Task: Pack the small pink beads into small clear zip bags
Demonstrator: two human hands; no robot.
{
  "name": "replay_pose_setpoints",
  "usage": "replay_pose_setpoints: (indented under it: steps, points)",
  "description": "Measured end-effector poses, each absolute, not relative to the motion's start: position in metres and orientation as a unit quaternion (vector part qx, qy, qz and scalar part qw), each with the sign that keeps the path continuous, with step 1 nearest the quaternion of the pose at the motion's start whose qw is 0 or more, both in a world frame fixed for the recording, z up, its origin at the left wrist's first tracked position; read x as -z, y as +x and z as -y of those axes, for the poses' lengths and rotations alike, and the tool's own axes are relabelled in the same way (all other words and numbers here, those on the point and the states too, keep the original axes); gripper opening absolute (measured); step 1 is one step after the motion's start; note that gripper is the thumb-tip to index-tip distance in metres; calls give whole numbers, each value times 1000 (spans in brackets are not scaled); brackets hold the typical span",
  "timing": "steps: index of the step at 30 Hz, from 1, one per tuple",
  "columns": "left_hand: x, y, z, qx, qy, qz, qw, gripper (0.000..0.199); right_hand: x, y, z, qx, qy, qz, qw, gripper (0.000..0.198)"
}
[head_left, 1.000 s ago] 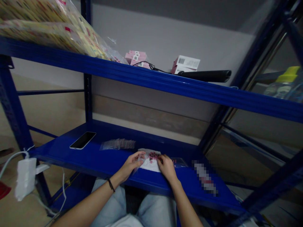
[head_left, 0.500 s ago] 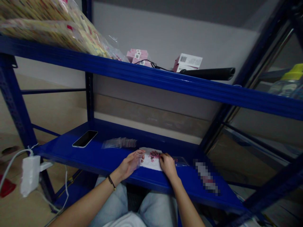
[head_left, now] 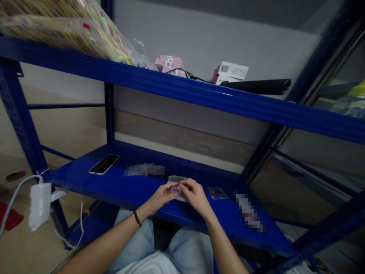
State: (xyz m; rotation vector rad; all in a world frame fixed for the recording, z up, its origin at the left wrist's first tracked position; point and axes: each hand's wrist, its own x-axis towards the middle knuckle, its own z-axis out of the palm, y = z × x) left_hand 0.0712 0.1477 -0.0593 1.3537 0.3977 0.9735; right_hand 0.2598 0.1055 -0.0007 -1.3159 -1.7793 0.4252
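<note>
Meeting over a white, paper-like sheet (head_left: pixel 173 178) on the flat blue metal shelf (head_left: pixel 122 185), the person's two hands nearly touch in front of me. The left hand (head_left: pixel 163 196) curls its fingers around a small, clear plastic bag (head_left: pixel 172 189); the right hand (head_left: pixel 195 192) bends its fingertips in beside it, though I cannot tell whether they pinch anything. A flat, transparent packet with reddish bits (head_left: pixel 217 193) lies near the right hand, and a row of overlapping clear packets (head_left: pixel 146 169) lies beyond the left.
</note>
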Motion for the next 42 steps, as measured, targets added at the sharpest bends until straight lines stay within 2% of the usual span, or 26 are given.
replay_pose_setpoints:
  steps: [4, 9, 22, 29, 37, 42]
  points:
    - [61, 67, -150, -447, 517, -170, 710, 41, 12, 274, -110, -143, -558, 695, 431, 22]
    - [65, 64, -156, -474, 442, -127, 751, 36, 38, 289, -117, -84, -567, 757, 312, 18]
    - [66, 64, -155, -467, 437, -109, 761, 36, 58, 281, -117, 6, -593, 771, 232, 19]
    - [67, 65, -153, -453, 464, -111, 753, 37, 58, 281, -119, -16, -573, 778, 259, 22]
    - [64, 66, -150, -425, 519, -151, 726, 41, 19, 265, -110, -143, -538, 711, 429, 25]
    - [63, 66, -149, -412, 508, -124, 746, 41, 4, 244, -100, -141, -488, 741, 438, 25]
